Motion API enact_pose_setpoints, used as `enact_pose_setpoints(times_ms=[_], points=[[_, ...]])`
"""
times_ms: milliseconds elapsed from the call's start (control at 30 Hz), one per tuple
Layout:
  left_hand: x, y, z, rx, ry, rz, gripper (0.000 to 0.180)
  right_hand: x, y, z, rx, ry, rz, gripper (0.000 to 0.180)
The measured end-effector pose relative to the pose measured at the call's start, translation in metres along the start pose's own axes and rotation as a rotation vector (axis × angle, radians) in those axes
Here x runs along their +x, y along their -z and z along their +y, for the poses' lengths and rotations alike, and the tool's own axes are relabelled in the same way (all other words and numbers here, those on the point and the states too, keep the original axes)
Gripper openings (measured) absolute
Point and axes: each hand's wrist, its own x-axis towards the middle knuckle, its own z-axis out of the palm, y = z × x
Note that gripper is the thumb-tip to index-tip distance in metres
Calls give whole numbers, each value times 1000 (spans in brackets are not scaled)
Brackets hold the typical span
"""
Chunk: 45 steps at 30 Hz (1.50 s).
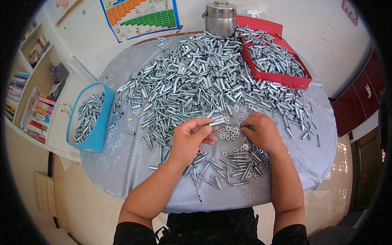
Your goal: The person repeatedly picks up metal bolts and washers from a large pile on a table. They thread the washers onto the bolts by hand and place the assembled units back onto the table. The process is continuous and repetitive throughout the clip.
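Between the thumb and fingers of my left hand (191,139) is a silver metal sleeve (217,122), held over the table, pointing right. Close by, my right hand (263,130) is lowered to the tabletop with its fingers drawn together beside a patch of small nuts and washers (229,134). Its fingertips are partly hidden, so whatever they pinch does not show. Nearer to me, below both hands, lie loose bolts (247,171) mixed with nuts. Beyond the hands spreads a large heap of metal sleeves and bolts (196,77).
At the left edge stands a blue box (107,112) of metal parts. A red box (300,83) filled with more parts sits at the back right, next to a steel canister (221,20). A grey patterned cloth (134,171) covers the round table. Bookshelves (38,98) stand at left.
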Motion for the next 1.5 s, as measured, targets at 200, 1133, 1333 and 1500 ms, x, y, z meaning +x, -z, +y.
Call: enact_pose_setpoints(times_ms=[200, 1133, 1333, 1500], points=[[1, 0, -1, 8, 3, -9, 22, 1, -4, -3, -77, -5, 42, 12], [-3, -5, 5, 59, 59, -51, 24, 1, -13, -28, 1023, -231, -36, 14], [-4, -9, 4, 157, 39, -14, 28, 2, -14, -25, 1014, -220, -32, 14], [-3, -10, 5, 120, 57, 14, 26, 3, -9, -27, 969, -227, -13, 14]])
